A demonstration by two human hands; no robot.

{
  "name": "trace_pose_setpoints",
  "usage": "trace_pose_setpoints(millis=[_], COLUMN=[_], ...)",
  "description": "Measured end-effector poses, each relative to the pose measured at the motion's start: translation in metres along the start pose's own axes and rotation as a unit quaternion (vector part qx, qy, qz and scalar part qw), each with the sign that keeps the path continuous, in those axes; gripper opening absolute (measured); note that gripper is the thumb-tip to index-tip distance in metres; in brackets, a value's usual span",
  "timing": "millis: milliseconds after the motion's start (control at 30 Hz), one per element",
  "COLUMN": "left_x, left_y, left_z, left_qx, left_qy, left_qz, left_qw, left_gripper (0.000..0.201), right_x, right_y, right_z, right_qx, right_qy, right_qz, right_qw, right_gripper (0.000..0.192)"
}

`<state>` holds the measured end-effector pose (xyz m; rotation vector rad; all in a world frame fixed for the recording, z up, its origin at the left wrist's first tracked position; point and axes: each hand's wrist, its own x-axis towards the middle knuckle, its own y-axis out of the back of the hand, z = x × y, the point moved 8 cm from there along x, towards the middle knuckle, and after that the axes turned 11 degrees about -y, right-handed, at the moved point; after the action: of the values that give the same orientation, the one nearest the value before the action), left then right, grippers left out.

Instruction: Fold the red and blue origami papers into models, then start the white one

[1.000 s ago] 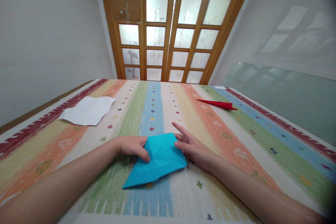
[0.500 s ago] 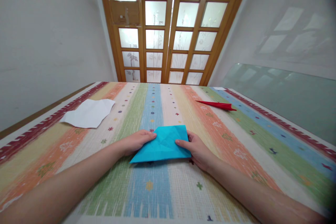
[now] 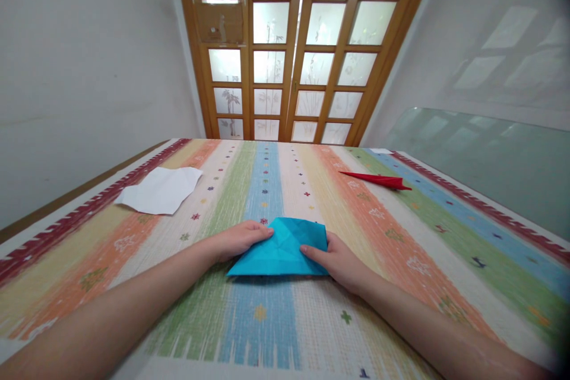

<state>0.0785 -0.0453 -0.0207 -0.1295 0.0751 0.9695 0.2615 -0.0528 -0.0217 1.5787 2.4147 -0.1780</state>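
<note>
A folded blue paper [image 3: 282, 247] lies flat on the striped tablecloth [image 3: 392, 231] just in front of me. My left hand [image 3: 238, 238] grips its left edge, thumb on top near the far corner. On the other side my right hand [image 3: 338, 260] holds the right edge, thumb pressing on the paper's near right part. Both forearms rest low over the table.
A white sheet of paper [image 3: 161, 190] lies at the far left of the table. A red folded paper piece [image 3: 377, 179] sits at the far right. A glass pane [image 3: 481, 160] leans right of the table; wooden glazed doors [image 3: 294, 65] stand behind.
The blue paper has been turned and laid flatter, its long point no longer reaching toward me. Both hands closed on its sides; the right hand's fingers were spread before.
</note>
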Motion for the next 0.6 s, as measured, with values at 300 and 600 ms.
trace_pose_setpoints(millis=[300,600], left_x=[0.003,0.001], left_y=[0.005,0.008], left_z=[-0.004,-0.008], left_qx=[0.021,-0.026], left_qy=[0.007,0.031], left_qz=[0.054,0.082], left_qw=[0.998,0.996], left_gripper=[0.047,0.041], right_x=[-0.014,-0.037], right_y=[-0.009,-0.028], right_z=[-0.017,-0.035], right_qx=[-0.124,-0.356], right_qy=[0.09,0.333], right_qz=[0.021,0.004], right_qw=[0.988,0.873], right_gripper=[0.043,0.066])
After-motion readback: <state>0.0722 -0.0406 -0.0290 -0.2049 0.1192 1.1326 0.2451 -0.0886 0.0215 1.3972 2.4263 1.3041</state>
